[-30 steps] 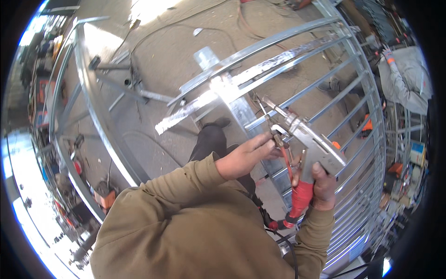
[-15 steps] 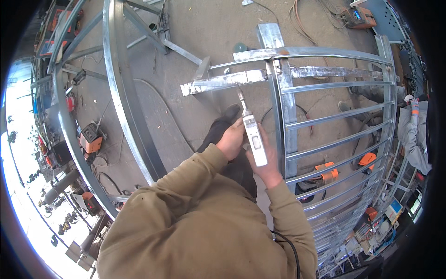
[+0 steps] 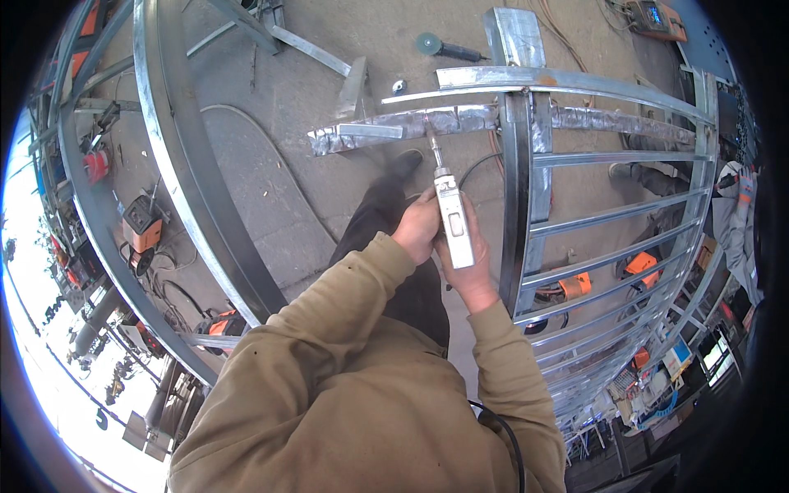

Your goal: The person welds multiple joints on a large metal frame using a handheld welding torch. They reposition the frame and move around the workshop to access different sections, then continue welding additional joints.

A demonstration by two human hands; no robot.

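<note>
Both my hands are closed around a white handheld welding gun (image 3: 453,218) with a narrow metal nozzle. My left hand (image 3: 418,227) grips its left side, and my right hand (image 3: 467,261) wraps the body from the right; some fingers are hidden behind it. The nozzle points away from me, its tip over a shiny silver metal beam (image 3: 460,120), where a small reddish spot shows. Whether the tip touches the beam I cannot tell. A short flat metal strip (image 3: 370,131) lies along the beam, left of the tip.
A barred metal frame (image 3: 608,228) spans the right side; long steel rails (image 3: 177,164) run along the left. Beyond the beam an angle grinder (image 3: 448,49) lies on the floor. Another person in grey (image 3: 740,234) is at the far right. Cables trail across the floor.
My view has shifted, bringing the whole grinder into sight. The nozzle tip has moved from the beam's near edge to farther across it. Both hands still hold the welding gun.
</note>
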